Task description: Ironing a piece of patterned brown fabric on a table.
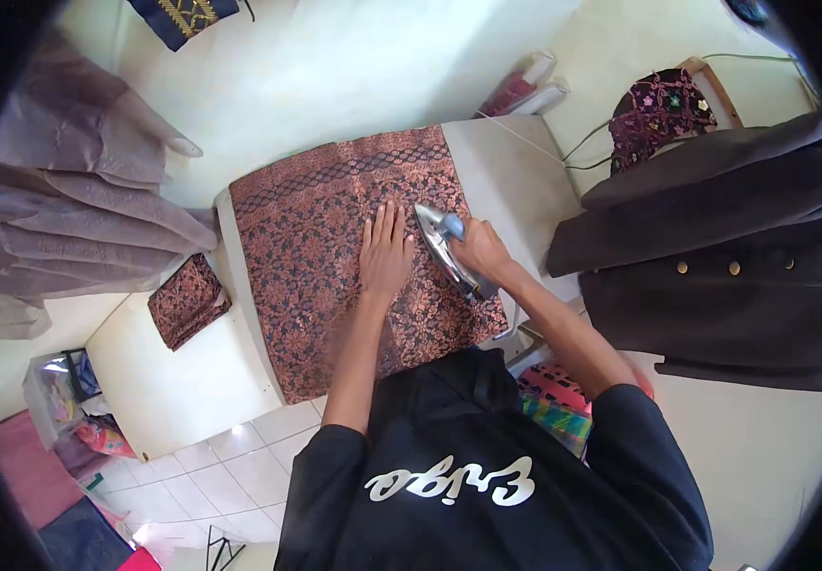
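Observation:
A black and copper floral cloth (306,276) with a patterned band along its far edge lies spread over a light ironing surface (515,171). Flat on the middle of this cloth rests my left hand (387,252), fingers stretched out and pointing away from me. Just right of it, my right hand (480,249) is wrapped around the blue handle of a clothes iron (439,246). The iron's tip points to the far left, close to my left fingertips but apart from them. Its soleplate is down at the cloth; whether it presses firmly I cannot tell.
On a white table (163,390) at left lies a folded cloth (189,301) of similar pattern. Sheer mauve fabric (78,209) hangs above it. A dark buttoned coat (706,305) hangs at right, near a floral cap-like piece (658,114). Rolled items (530,86) lean against the back wall.

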A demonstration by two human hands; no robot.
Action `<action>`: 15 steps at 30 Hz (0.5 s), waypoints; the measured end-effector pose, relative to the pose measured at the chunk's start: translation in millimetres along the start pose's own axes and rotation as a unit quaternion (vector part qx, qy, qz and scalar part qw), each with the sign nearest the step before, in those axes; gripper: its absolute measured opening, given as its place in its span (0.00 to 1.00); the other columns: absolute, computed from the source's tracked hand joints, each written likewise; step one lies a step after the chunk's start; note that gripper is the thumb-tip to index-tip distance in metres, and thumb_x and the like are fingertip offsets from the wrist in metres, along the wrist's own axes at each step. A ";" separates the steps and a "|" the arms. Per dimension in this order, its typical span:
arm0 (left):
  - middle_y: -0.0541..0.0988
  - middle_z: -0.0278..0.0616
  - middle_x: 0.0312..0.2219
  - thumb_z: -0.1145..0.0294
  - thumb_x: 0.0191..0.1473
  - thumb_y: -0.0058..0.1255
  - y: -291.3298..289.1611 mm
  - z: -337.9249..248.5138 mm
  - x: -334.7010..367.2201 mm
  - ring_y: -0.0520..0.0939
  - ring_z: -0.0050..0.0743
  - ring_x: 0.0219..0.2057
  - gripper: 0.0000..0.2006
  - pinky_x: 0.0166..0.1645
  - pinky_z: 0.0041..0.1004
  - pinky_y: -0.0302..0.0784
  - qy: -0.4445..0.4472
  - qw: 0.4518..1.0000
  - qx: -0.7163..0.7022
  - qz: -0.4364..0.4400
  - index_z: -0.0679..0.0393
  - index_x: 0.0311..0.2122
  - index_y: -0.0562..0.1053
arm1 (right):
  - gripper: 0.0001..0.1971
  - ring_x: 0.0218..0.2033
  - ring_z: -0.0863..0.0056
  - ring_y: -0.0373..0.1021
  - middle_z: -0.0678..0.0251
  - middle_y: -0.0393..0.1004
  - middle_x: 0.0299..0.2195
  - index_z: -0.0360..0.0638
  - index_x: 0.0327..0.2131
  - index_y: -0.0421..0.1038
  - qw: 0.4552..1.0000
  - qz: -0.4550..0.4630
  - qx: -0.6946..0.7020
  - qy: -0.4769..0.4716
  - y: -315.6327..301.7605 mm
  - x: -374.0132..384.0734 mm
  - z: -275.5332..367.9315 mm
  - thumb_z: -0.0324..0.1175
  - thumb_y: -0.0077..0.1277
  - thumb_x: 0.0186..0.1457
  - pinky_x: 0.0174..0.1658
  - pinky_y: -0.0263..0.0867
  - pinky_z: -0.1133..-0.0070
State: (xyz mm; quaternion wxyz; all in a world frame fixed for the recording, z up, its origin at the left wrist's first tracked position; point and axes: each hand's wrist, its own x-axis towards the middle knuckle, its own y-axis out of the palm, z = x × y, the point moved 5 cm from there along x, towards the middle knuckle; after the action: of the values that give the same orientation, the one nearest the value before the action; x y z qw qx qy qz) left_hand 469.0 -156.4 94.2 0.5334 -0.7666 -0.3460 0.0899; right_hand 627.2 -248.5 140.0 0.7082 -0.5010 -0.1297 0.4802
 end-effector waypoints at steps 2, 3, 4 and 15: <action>0.55 0.50 0.66 0.61 0.64 0.36 0.7 0.4 -0.3 0.54 0.45 0.67 0.28 0.69 0.45 0.45 0.002 1.000 -0.002 0.008 0.63 0.65 0.55 | 0.15 0.37 0.40 0.73 0.33 0.74 0.32 0.27 0.35 0.72 1.000 -0.025 -0.017 -0.005 -1.7 10.9 8.2 0.34 0.49 0.50 0.45 0.70 0.59; 0.55 0.50 0.66 0.60 0.64 0.36 -0.6 0.0 1.0 0.54 0.46 0.67 0.27 0.69 0.46 0.45 0.004 1.000 0.003 0.011 0.62 0.65 0.56 | 0.15 0.37 0.40 0.73 0.33 0.74 0.32 0.27 0.35 0.72 0.999 -0.027 -0.017 -0.002 -1.6 14.4 6.0 0.34 0.49 0.50 0.45 0.70 0.59; 0.55 0.50 0.66 0.60 0.64 0.36 -1.7 -1.6 2.4 0.54 0.46 0.67 0.27 0.69 0.46 0.44 0.006 1.000 0.009 0.014 0.62 0.65 0.57 | 0.15 0.35 0.41 0.74 0.35 0.74 0.30 0.28 0.35 0.73 0.999 -0.033 -0.013 -0.014 -2.5 16.9 4.7 0.34 0.49 0.49 0.42 0.71 0.58; 0.57 0.49 0.65 0.61 0.65 0.33 -6.1 18.9 -3.8 0.55 0.48 0.67 0.23 0.69 0.53 0.40 -0.063 0.996 0.056 -0.026 0.57 0.62 0.63 | 0.13 0.32 0.49 0.76 0.44 0.77 0.29 0.34 0.36 0.76 0.978 0.136 -0.069 -0.143 -1.5 -43.2 16.9 0.33 0.52 0.49 0.39 0.73 0.63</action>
State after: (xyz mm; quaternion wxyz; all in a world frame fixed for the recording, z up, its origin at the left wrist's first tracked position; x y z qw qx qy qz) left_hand 453.9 -143.3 90.8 0.5548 -0.7190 -0.3935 0.1431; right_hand 595.0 -273.6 162.0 0.5739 -0.4881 -0.1932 0.6286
